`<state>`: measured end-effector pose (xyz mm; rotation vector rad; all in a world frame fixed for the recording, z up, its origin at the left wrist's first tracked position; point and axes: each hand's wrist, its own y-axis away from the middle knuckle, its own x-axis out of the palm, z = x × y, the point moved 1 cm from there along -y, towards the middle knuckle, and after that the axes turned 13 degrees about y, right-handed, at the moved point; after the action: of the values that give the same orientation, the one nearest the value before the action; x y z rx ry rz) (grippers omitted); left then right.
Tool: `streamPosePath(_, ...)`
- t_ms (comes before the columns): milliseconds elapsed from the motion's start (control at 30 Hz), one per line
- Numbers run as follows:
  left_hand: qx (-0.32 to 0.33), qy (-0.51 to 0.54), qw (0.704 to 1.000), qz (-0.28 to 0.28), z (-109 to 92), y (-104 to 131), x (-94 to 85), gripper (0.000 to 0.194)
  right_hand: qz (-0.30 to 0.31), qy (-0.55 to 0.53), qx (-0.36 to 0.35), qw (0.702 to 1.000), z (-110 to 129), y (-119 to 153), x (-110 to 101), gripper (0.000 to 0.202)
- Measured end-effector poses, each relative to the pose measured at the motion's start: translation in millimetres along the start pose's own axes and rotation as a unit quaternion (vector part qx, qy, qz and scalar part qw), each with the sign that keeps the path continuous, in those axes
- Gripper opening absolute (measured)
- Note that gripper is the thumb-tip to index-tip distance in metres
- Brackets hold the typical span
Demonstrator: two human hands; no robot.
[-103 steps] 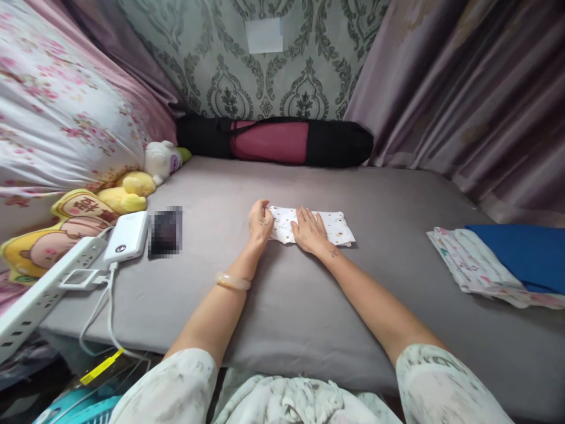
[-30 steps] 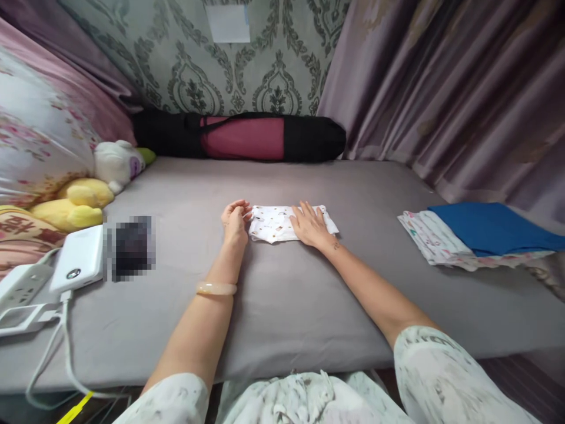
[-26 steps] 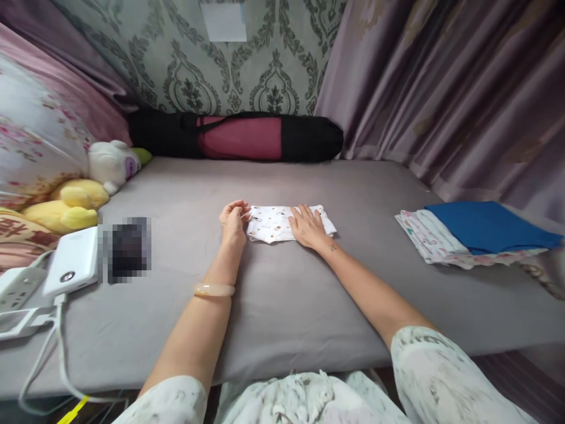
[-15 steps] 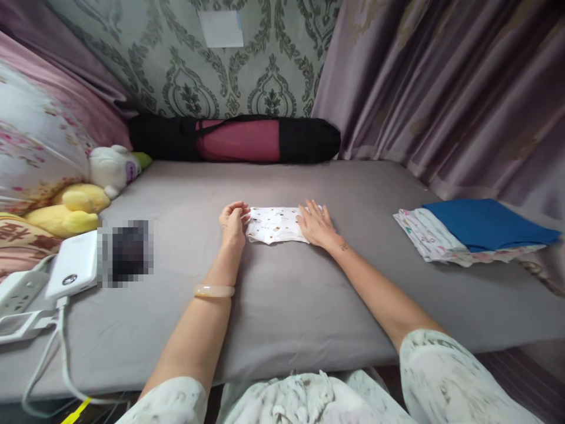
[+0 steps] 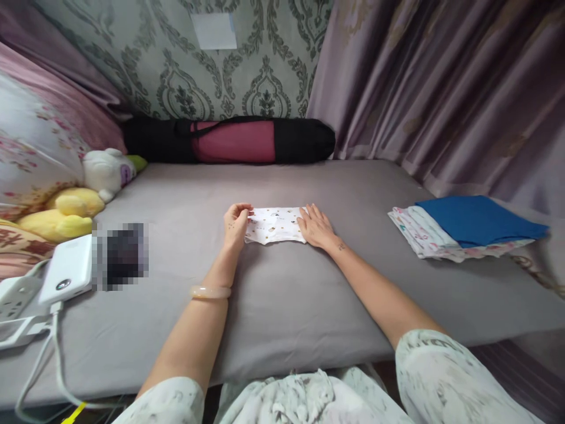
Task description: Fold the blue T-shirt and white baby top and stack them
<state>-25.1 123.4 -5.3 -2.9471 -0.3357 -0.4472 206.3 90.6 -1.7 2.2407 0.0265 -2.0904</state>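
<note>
A small folded white cloth (image 5: 276, 224) with a scattered brown and dark print lies flat on the grey-covered surface in front of me. At its left edge, my left hand (image 5: 236, 224) is closed, thumb and fingers pinching the fabric's far corner. The palm side of that hand is hidden. My right hand (image 5: 316, 227) rests flat with fingers stretched over the cloth's right end, pressing on it and covering that edge.
To the right is a stack of folded printed fabrics (image 5: 424, 235) with a blue cloth (image 5: 481, 221) on top. A white power bank (image 5: 68, 268) with cables and a power strip (image 5: 17, 294) sit left. Plush toys (image 5: 108, 171) and a long black-and-maroon bag (image 5: 233, 141) lie behind.
My left hand has closed in on the cloth's left edge, its fingers now gripping the fabric. The right hand stays flat on the other end. The view has shifted slightly.
</note>
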Motion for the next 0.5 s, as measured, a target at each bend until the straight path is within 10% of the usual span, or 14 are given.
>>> streamPosePath(233, -0.035, -0.005, 0.999, 0.001, 3, -3, -2.2, 0.02, 0.009, -0.145, -0.014, 0.989, -22, -10, -5, 0.057)
streamPosePath(500, -0.013, -0.087, 0.995, -0.053, 8, -9, -15.9, 0.018, 0.007, -0.196, 0.176, 0.964, -69, -12, -15, 0.038)
